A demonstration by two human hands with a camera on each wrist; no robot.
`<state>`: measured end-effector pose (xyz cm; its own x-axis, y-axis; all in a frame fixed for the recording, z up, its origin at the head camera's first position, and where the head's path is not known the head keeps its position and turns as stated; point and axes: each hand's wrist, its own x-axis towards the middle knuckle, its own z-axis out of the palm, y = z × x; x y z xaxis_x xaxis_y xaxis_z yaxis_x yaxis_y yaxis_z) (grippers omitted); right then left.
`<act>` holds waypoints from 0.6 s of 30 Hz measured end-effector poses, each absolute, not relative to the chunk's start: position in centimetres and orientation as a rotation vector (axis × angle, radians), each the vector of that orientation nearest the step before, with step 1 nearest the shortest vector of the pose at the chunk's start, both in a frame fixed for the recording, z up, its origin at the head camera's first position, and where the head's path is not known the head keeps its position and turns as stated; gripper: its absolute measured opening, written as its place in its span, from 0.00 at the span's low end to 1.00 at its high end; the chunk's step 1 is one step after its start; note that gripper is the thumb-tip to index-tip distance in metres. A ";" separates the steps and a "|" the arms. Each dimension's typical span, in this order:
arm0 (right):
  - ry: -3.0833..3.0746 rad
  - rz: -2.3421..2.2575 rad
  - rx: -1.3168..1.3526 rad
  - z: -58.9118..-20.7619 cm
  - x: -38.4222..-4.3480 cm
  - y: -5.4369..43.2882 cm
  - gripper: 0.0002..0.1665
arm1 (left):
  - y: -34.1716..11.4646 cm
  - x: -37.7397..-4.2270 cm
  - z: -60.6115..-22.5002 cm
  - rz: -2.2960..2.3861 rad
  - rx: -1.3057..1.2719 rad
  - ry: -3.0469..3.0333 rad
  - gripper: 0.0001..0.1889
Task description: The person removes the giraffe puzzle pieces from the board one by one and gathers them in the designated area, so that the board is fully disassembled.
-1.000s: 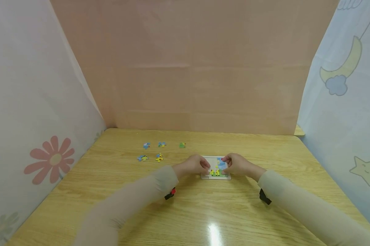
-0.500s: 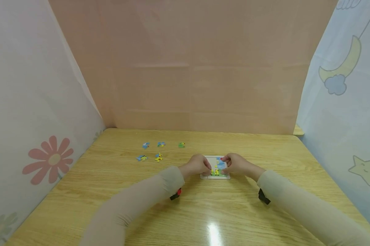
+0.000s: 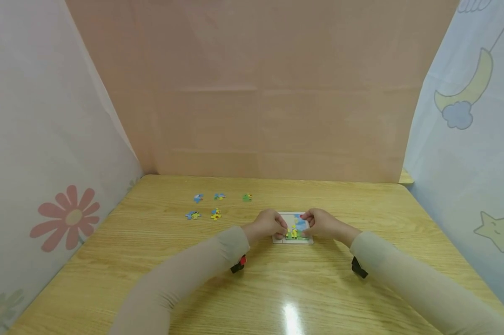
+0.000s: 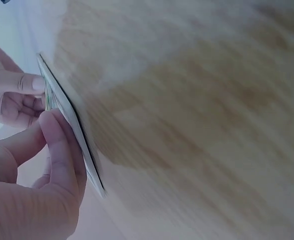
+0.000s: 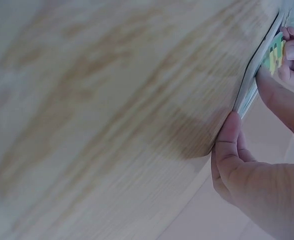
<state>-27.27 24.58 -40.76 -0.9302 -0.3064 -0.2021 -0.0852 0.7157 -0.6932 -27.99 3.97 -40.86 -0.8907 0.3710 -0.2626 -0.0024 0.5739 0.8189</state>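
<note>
In the head view a puzzle board (image 3: 287, 220) with a pale border lies on the table, blue and green pieces filling its right part. My left hand (image 3: 269, 224) is over its left half. Thumb and fingertips there pinch a green-and-yellow puzzle piece (image 5: 275, 55), which looks tilted up from the board in the right wrist view. The fingers partly hide it. My right hand (image 3: 324, 224) grips the board's right side, thumb by the near edge and a fingertip by the far corner. From the left wrist, the board's thin edge shows beside both hands' fingers.
Several loose puzzle pieces lie left of the board, among them a green one (image 3: 247, 197), a yellow-and-blue one (image 3: 216, 214) and a blue one (image 3: 198, 198). An orange-brown cloth (image 3: 256, 116) hangs behind the wooden table (image 3: 339, 288). Printed curtains flank both sides.
My left wrist and sleeve have shifted right, and the left fingertips have come closer to the yellow figures on the board. My right hand keeps its place. The loose pieces have not moved.
</note>
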 end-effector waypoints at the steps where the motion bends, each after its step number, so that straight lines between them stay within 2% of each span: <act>1: 2.621 -1.035 -0.308 -40.8 -27.3 24.6 0.31 | 3.8 -28.1 -40.9 1.259 0.290 2.393 0.03; 18: 2.618 -1.025 -0.278 -40.8 -27.1 24.5 0.32 | 0.2 -29.2 -40.1 1.493 0.242 2.217 0.05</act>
<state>-27.14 24.46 -40.80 -0.9317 -0.2902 -0.2184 -0.0648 0.7245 -0.6863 -29.17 0.19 -40.11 -0.8815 0.3873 -0.2702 -0.1046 0.3978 0.9115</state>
